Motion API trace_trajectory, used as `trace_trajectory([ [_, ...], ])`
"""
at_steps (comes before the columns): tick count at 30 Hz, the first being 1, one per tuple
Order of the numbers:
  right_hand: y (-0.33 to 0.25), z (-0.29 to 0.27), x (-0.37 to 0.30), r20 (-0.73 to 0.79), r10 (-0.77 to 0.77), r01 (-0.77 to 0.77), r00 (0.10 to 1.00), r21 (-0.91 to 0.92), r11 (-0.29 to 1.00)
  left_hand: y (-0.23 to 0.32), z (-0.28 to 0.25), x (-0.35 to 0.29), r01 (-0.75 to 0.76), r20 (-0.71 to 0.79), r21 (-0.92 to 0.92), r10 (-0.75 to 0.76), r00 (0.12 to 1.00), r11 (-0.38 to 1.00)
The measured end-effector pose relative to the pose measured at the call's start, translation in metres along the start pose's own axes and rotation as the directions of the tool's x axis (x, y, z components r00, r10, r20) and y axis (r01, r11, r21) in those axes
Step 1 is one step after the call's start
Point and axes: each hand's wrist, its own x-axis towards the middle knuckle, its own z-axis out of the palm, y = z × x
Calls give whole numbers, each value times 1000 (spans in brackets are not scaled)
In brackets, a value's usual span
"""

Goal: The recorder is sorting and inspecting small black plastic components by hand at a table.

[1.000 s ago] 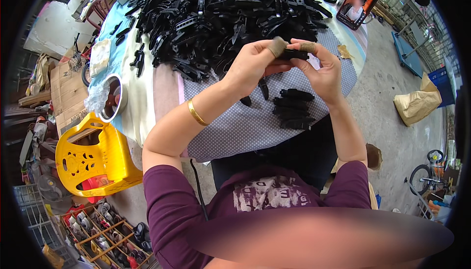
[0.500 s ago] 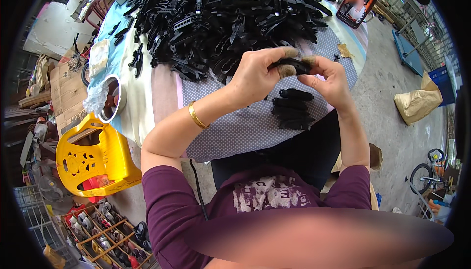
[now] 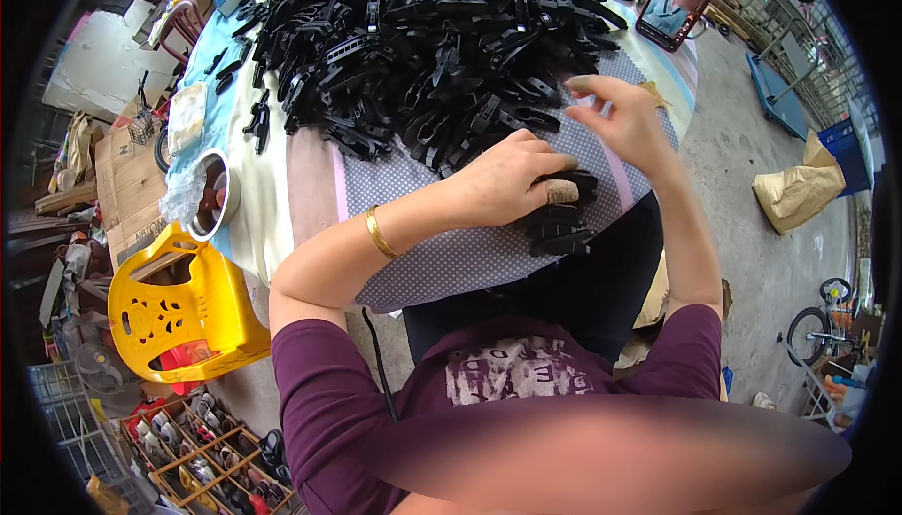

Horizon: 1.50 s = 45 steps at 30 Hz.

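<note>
A large heap of black plastic parts (image 3: 413, 45), long and narrow with clip-like shapes, covers the far half of the table. Near the table's front edge lies a short row of similar parts (image 3: 556, 233), side by side. My left hand (image 3: 512, 177) is over that row, its fingers closed on a black plastic part (image 3: 585, 182), mostly hidden by the fingers. Tan covers wrap the fingertips of both hands. My right hand (image 3: 620, 118) is raised beside the heap's right edge, thumb and fingers apart, with nothing visible between them.
A phone (image 3: 675, 4) leans upright at the table's far right. On the left stand a metal bowl (image 3: 231, 197) and a yellow plastic chair (image 3: 240, 327). Patterned cloth (image 3: 423, 266) covers the table. A brown paper sack (image 3: 799, 186) sits on the floor at right.
Both hands were together holding a black part. My left hand has come down with it onto the short row; my right hand has let go and moved up toward the heap.
</note>
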Motion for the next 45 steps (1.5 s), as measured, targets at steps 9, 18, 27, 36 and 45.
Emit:
trace_trajectory([
  [9,5,33,19,-50,-122,106,991,-255,961,-47,-26,17,43,-283,590,156,946,806],
  [18,-2,8,-4,117,2,13,993,-130,991,-30,-25,24,66,-118,704,25,993,707],
  [27,1,4,-15,68,296,-254,953,715,651,-21,-33,28,55,-521,-21,-58,852,998],
  [36,-33,28,-7,-208,175,-31,962,555,831,-19,-25,17,87,-129,-937,-567,813,338],
  [45,-38,33,-7,-365,-283,246,887,-145,958,-12,-22,13,74,-166,-920,-555,815,385],
])
